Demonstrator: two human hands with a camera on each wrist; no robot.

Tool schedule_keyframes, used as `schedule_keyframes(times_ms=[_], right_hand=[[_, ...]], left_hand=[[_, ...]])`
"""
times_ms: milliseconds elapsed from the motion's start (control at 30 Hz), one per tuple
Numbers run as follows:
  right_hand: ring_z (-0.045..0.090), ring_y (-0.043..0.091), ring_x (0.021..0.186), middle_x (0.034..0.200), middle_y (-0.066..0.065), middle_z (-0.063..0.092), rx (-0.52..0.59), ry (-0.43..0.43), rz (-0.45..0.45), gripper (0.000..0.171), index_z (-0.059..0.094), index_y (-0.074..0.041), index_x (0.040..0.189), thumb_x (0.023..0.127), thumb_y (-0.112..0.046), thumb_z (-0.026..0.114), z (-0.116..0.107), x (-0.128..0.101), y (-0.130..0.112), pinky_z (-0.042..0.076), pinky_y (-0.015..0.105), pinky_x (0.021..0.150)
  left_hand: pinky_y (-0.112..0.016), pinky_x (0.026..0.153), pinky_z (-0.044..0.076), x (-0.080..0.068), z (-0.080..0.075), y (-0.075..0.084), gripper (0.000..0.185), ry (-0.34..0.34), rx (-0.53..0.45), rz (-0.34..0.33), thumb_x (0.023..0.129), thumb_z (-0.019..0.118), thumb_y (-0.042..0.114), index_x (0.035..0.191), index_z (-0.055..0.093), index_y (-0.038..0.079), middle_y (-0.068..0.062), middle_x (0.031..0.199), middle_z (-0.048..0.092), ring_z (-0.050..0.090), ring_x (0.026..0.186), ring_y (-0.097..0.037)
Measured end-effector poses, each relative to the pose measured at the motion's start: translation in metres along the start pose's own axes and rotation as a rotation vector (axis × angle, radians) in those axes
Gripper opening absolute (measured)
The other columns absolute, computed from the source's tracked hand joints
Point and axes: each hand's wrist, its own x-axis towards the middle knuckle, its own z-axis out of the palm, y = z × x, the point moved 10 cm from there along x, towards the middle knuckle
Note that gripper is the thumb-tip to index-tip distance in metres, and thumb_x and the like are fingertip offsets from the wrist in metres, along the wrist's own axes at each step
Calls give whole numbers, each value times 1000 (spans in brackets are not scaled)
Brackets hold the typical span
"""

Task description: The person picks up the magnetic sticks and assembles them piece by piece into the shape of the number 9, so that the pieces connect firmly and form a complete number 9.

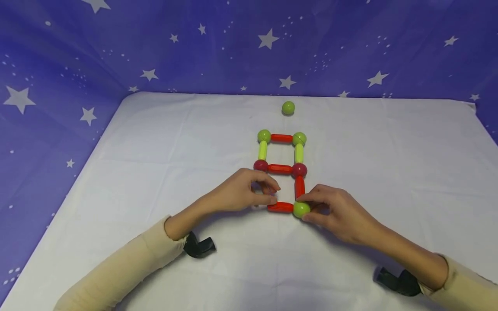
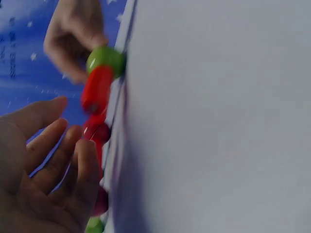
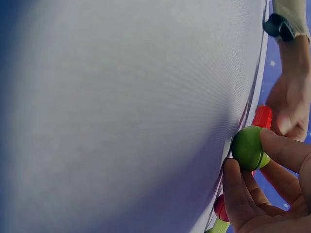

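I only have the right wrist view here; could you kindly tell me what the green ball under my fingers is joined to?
Observer: In the head view the green ball caps the near right corner of a rod-and-ball frame; a red rod runs from it up to a dark red ball.
Operator: Thank you. Is the left hand holding anything?
Observer: The left hand has its fingertips at the left end of the bottom red rod.
Operator: Any loose pieces?
Observer: One lone green ball lies beyond the frame on the white tablecloth.
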Motion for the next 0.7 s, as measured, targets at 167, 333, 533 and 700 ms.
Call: schedule_keyframes(times_ms=[167,333,533,700], right_hand=[[61,8,84,97,-8,65,2,-9,13,33,73,-9,113,81,-2,80,1,-1,2,54,27,77],[61,8,84,97,-8,65,0,-7,13,35,73,-9,114,80,-2,80,0,-2,3,54,26,76],[61,9,84,98,-8,64,12,-21,36,35,72,-8,115,81,-3,80,1,-2,4,54,25,77],[59,9,83,94,-10,63,-3,-9,9,34,72,-10,115,82,-5,80,0,-1,0,53,26,76]], left_hand=[[-32,74,50,25,-35,2,18,111,-62,0,89,75,18,105,73,8,3,92,68,60,85,-17],[-40,74,55,63,-77,5,18,265,-196,-52,92,72,20,105,70,8,-2,99,69,62,92,-27],[-34,75,57,114,-104,-5,25,395,-337,-152,93,70,16,115,67,4,-4,110,65,62,102,-22],[-29,72,57,144,-113,-26,31,475,-431,-288,91,73,12,121,66,9,-3,122,60,61,108,-20]])
